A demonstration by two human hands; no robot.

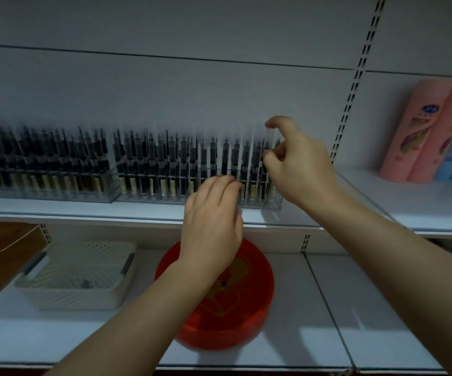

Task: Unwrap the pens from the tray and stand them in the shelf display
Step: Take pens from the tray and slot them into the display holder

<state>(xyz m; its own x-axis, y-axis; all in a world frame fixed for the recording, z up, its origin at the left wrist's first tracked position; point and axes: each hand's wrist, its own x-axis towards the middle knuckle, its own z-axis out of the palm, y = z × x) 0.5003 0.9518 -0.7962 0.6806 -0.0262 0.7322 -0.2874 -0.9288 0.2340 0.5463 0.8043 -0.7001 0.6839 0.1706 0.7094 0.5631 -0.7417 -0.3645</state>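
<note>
While hands reach the pens (149,158), red basin (246,316), white basket (78,278) below.

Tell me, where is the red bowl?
In the head view, the red bowl sits on the lower shelf, bottom centre, right of the white basket, under the left hand.

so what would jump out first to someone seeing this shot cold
Probably the two hands raised at the right end of the long row of dark pens standing in clear display boxes on the upper shelf: the left hand at the pens' lower parts, the right hand pinching near a pen top. Next, the bright red bowl on the lower shelf beneath the left wrist, with a white perforated basket to its left.
</note>
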